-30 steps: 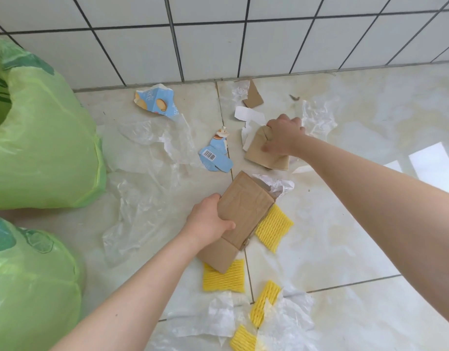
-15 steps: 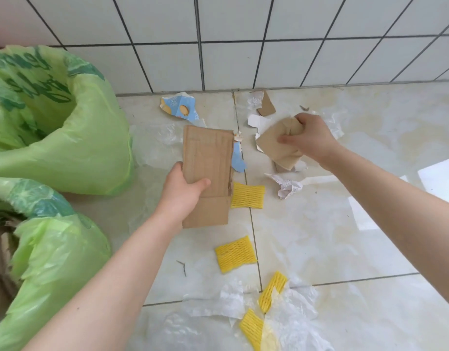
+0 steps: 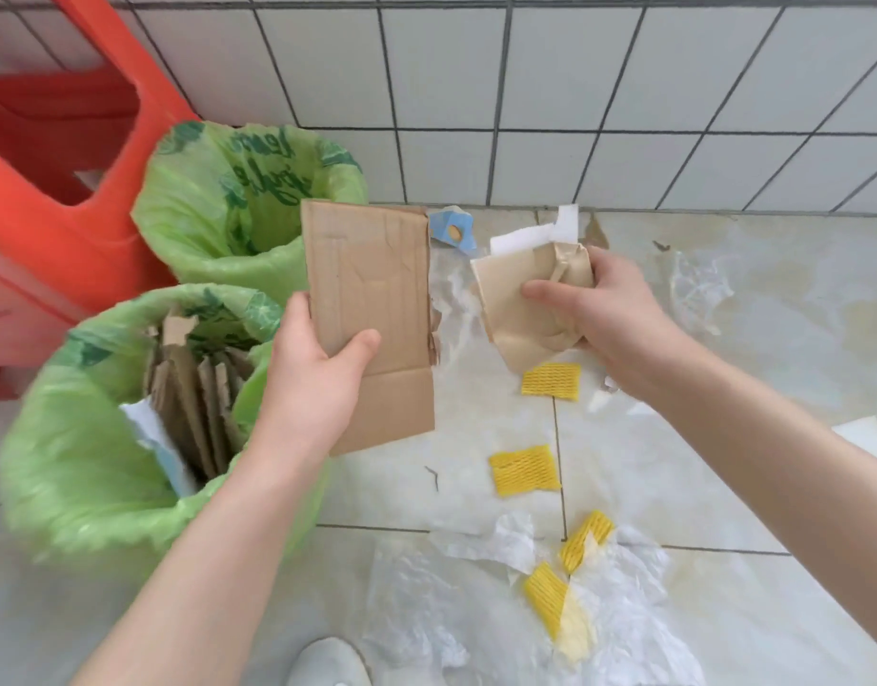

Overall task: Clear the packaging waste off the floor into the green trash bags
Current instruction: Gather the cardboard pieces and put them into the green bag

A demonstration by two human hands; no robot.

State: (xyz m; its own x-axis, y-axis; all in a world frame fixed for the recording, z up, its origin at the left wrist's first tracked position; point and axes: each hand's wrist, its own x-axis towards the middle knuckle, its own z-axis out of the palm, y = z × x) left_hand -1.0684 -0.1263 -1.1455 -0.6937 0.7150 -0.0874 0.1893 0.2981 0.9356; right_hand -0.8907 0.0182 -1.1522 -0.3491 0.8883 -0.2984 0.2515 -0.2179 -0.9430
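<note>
My left hand [image 3: 310, 376] grips a flat brown cardboard piece [image 3: 372, 309], held upright just right of the near green trash bag [image 3: 80, 467]. That bag holds several cardboard sheets standing on edge. A second green trash bag [image 3: 218, 230] stands open behind it, against the wall. My right hand [image 3: 599, 304] clutches a crumpled pale cardboard scrap [image 3: 520, 299] together with white paper, above the floor. Yellow foam nets [image 3: 524, 468] and clear plastic film [image 3: 456, 601] lie on the tiles below.
A red plastic stool [image 3: 55, 200] stands left of the bags. A blue printed carton scrap [image 3: 453, 230] and another clear film piece [image 3: 698, 284] lie near the tiled wall. My white shoe [image 3: 327, 660] shows at the bottom edge.
Both hands lifted their cardboard off the floor and carried it leftward and up. My view swung left, bringing both bag openings and the red stool into sight.
</note>
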